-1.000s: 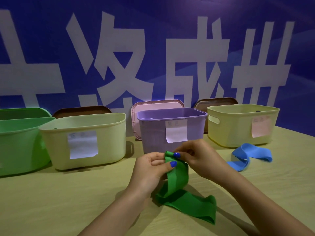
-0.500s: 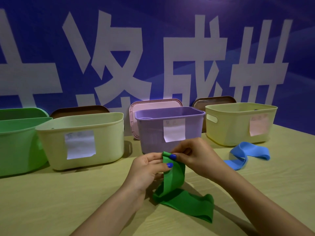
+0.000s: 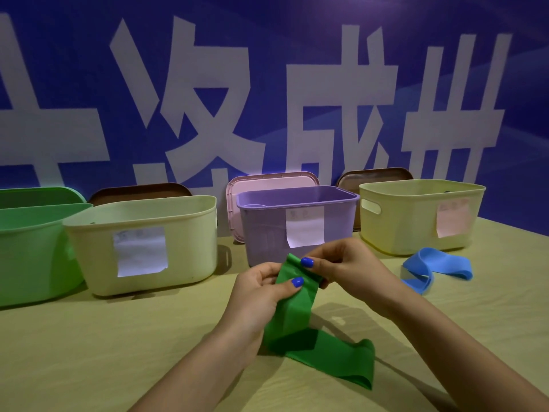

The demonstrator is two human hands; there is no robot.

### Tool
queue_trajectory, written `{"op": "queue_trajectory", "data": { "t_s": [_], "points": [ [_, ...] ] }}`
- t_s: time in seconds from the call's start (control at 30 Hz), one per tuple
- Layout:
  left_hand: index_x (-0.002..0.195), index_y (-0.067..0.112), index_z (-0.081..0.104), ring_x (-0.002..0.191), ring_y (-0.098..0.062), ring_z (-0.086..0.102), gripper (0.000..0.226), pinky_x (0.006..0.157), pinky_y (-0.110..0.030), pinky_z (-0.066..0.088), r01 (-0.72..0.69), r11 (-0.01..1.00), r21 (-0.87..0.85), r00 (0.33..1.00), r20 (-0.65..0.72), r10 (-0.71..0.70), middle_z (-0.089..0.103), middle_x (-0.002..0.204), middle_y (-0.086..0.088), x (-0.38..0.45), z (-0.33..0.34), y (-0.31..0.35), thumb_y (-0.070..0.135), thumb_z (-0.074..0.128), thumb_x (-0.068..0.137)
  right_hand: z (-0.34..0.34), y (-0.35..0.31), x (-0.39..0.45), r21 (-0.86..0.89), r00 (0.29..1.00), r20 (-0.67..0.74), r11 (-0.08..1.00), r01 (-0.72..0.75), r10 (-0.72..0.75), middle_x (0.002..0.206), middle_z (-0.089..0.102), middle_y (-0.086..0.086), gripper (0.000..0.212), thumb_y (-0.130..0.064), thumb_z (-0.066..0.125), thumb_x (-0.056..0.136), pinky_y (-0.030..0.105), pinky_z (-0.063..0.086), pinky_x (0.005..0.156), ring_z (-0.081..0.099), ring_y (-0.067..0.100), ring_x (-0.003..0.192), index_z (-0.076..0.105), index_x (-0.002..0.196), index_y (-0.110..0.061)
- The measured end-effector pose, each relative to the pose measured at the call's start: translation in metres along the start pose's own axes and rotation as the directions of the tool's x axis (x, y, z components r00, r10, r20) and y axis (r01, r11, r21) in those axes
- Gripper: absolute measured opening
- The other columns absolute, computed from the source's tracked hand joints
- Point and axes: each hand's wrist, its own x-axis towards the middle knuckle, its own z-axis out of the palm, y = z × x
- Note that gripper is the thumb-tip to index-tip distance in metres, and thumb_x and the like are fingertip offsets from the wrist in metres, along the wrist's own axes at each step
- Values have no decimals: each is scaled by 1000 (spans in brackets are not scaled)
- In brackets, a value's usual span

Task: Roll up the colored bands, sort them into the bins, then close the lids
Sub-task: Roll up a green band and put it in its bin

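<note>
A green band (image 3: 320, 349) hangs from both hands, its lower end trailing on the table in front of me. My left hand (image 3: 258, 292) pinches its upper part with thumb on the front. My right hand (image 3: 344, 263) pinches the folded top edge from the right. A blue band (image 3: 430, 267) lies loose on the table at the right. Behind the hands stands the open purple bin (image 3: 267, 233), with a cream bin (image 3: 193, 242) to its left, a green bin (image 3: 29, 251) at far left and a yellow bin (image 3: 401, 227) at right.
Lids lean against the blue wall behind the bins: a pink lid (image 3: 267, 179), a brown lid (image 3: 139, 191) on the left, another brown lid (image 3: 374, 175) on the right, and a green lid (image 3: 38, 194). Paper labels are stuck on three bins. The tabletop (image 3: 89, 352) is pale wood.
The hands stay at the same spot and have worked the band's top edge into a small fold; the trailing end has shifted slightly. The bins and blue band are unmoved.
</note>
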Motion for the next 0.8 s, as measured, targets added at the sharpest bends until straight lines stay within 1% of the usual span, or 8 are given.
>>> {"op": "queue_trajectory", "data": {
  "t_s": [0.07, 0.17, 0.27, 0.37, 0.47, 0.6, 0.73, 0.8],
  "points": [
    [94, 9, 67, 76, -23, 70, 16, 69, -33, 54, -4, 1000, 28, 1000, 12, 3, 74, 82, -8, 0, 0, 1, -2, 64, 83, 0, 0, -1, 16, 1000, 10, 1000, -23, 23, 70, 68, 6, 17, -13, 60, 89, 18, 50, 56, 58, 11, 58, 71, 77, -15],
    [94, 12, 66, 74, -21, 68, 14, 65, -31, 53, -31, 994, 108, 999, 24, 28, 73, 84, -8, -3, 0, 3, 2, 61, 86, 1, -2, -2, 49, 998, 24, 997, -64, 63, 72, 67, 10, 18, -12, 57, 91, 17, 50, 54, 58, 14, 59, 70, 79, -11],
    [92, 13, 66, 77, -22, 66, 7, 67, -34, 53, -96, 986, 137, 995, 37, 92, 71, 88, -10, -6, 1, 4, 11, 65, 85, 0, -4, -3, 72, 997, 36, 994, -76, 74, 72, 67, 9, 18, -12, 56, 91, 16, 49, 54, 58, 13, 60, 70, 79, -11],
    [88, 15, 66, 79, -21, 66, 10, 69, -36, 53, -150, 972, 178, 989, 7, 151, 70, 84, -6, -7, 2, 4, 20, 71, 81, 1, -5, -4, 64, 995, 51, 994, -84, 81, 72, 67, 8, 19, -11, 56, 92, 17, 49, 55, 58, 13, 62, 69, 78, -13],
    [85, 14, 67, 79, -22, 68, 8, 71, -39, 55, -152, 964, 220, 986, -29, 162, 71, 83, -5, -5, 1, 5, 19, 72, 80, 3, -6, -4, 55, 995, 50, 994, -91, 88, 71, 67, 5, 19, -11, 56, 91, 15, 48, 54, 58, 8, 58, 70, 79, -13],
    [81, 12, 69, 73, -24, 69, 5, 68, -38, 55, -124, 973, 194, 989, -52, 136, 72, 77, -9, -4, 0, 5, 15, 72, 79, 3, -7, -4, 70, 995, 53, 993, -91, 88, 71, 68, 2, 15, -12, 58, 90, 16, 48, 55, 59, 4, 57, 71, 81, -13],
    [79, 9, 68, 58, -13, 67, 4, 53, -24, 51, -94, 991, 98, 993, -58, 100, 72, 65, -4, -4, -1, 7, 9, 73, 78, 2, -8, -5, 107, 997, 44, 991, -75, 71, 69, 68, 1, 14, -10, 59, 89, 15, 48, 54, 60, 2, 55, 71, 82, -12],
    [80, 8, 68, 55, -11, 66, 5, 49, -20, 49, -75, 996, 52, 995, -69, 79, 71, 64, -3, -4, -1, 8, 8, 73, 77, 3, -8, -6, 150, 996, 49, 986, -78, 71, 70, 69, 2, 14, -10, 59, 89, 17, 49, 55, 61, 4, 58, 71, 81, -11]
  ]
}}
